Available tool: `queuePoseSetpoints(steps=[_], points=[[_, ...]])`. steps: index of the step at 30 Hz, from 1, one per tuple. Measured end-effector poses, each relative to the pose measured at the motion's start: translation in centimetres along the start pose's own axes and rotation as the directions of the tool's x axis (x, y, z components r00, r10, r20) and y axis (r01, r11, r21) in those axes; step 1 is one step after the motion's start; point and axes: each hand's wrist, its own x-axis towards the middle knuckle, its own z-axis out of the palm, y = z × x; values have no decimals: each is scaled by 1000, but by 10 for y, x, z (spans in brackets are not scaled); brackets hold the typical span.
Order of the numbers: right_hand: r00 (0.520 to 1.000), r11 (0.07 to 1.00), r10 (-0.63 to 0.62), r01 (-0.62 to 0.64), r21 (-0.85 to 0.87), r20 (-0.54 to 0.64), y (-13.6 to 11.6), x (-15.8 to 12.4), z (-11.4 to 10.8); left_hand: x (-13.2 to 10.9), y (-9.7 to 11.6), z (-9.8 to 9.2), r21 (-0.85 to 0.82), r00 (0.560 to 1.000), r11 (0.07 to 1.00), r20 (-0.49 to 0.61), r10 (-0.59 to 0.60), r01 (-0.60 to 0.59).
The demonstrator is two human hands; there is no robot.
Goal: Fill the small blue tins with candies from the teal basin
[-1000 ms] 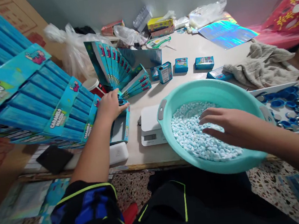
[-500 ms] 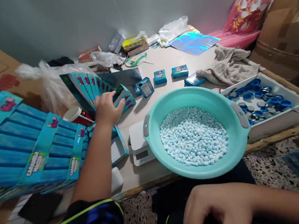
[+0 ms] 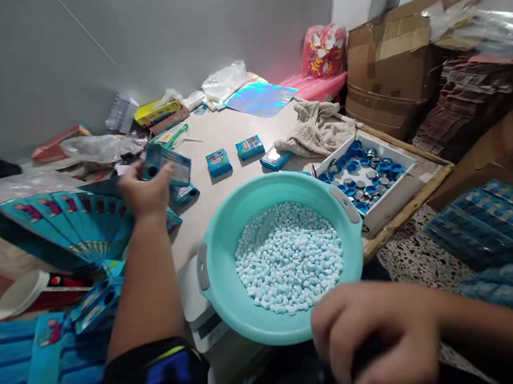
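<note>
Head camera: the left hand point(image 3: 145, 196) is gripping a small blue cardboard box point(image 3: 175, 166), thumb likely steadying it, left beyond the round turquoise plastic basin point(image 3: 222, 264), while the right hand point(image 3: 386, 332) is curling, contents unclear.

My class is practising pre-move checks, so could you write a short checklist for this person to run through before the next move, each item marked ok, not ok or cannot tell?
1. Small blue box held: ok, gripped in the left hand.
2. Right hand free of objects: cannot tell, its fingers are curled.
3. Pale pieces contained: ok, those visible lie inside the turquoise basin.
4. Scale readout legible: not ok, no figure can be read in this view.
5. Blue caps contained: ok, those visible sit in the white tray.
6. Grey cloth off the boxes: not ok, it overlaps one blue box on the table.
</note>
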Motion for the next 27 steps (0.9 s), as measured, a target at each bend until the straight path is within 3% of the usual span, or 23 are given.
queuePoseSetpoints(steps=[1, 2, 4, 5, 6, 7, 8, 10, 12, 14, 19, 24, 27], points=[[986, 975, 152, -160, -154, -63, -14, 2, -18, -12, 13, -9, -150, 997, 987, -66, 50, -59], [932, 876, 331, -363, -317, -150, -23, 5, -37, -27, 25, -18, -305, 990, 945, -110, 84, -115], [724, 475, 609, -660, -583, -324, -26, 14, -71, -66, 48, -32, -473, 987, 870, -131, 88, -141], [604, 254, 695, -714, -652, -391, -21, 20, -83, -88, 57, -36, -542, 994, 834, -84, 68, -103], [499, 116, 768, -724, -680, -401, -13, 26, -92, -109, 64, -38, -582, 998, 812, -4, 56, -48], [430, 58, 826, -709, -703, -366, -4, 32, -95, -128, 69, -39, -561, 981, 825, 184, 53, 61], [383, 29, 864, -685, -728, -326, 4, 36, -94, -144, 72, -38, -495, 933, 855, 358, 38, 155], [371, 40, 895, -621, -783, -249, 16, 41, -84, -165, 72, -35, -344, 808, 913, 588, 29, 218], [398, 70, 896, -565, -822, -197, 19, 39, -69, -172, 67, -33, -286, 744, 937, 666, 44, 200], [414, 136, 901, -555, -821, -131, 18, 35, -58, -172, 59, -31, -315, 745, 923, 665, 49, 220], [404, 246, 912, -681, -690, -75, 20, 29, -46, -177, 50, -30, -382, 820, 881, 572, -10, 278], [310, 187, 940, -815, -549, -140, 38, 34, -42, -186, 53, -33, -277, 748, 928, 664, -4, 250], [317, 200, 937, -833, -516, -149, 43, 43, -41, -187, 54, -36, -275, 751, 936, 660, 19, 218]])
